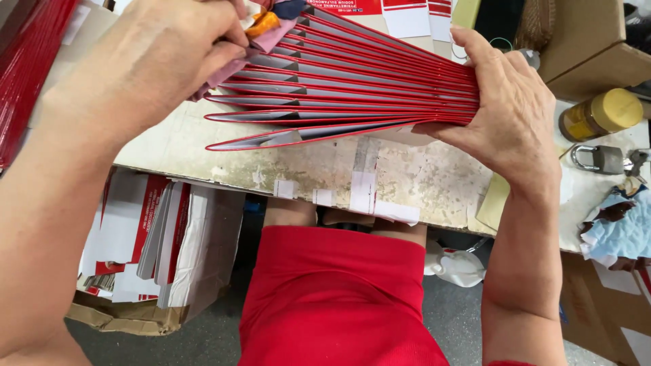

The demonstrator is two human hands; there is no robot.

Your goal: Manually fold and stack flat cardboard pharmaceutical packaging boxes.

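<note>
Presently catalogued: one fanned stack of flat red-edged grey cardboard carton blanks (352,88), lying on a stained, paper-patched worktop (305,169) near its front edge. Right hand (508,115): clasped around the bound end of the fan at the worktop's right side, thumb beneath, fingers over the top, pinching all blanks together. Left hand (156,61): closed on a pink-and-orange scrap of cloth (264,30), pressed to the splayed open edges at the fan's far-left end. Long axis of the blanks runs left to right across the worktop, converging toward the right hand; the spread tips face the left hand, which is the nearer to the loose edges. Adjacent items: yellow-capped glass jar (600,114) and metal padlock (597,159) towards the right edge; blue crumpled rag (620,234) at the right front corner; brown cardboard box (583,41) at the back right; a bin of further white-and-red blanks (156,237) below the front edge, left.
</note>
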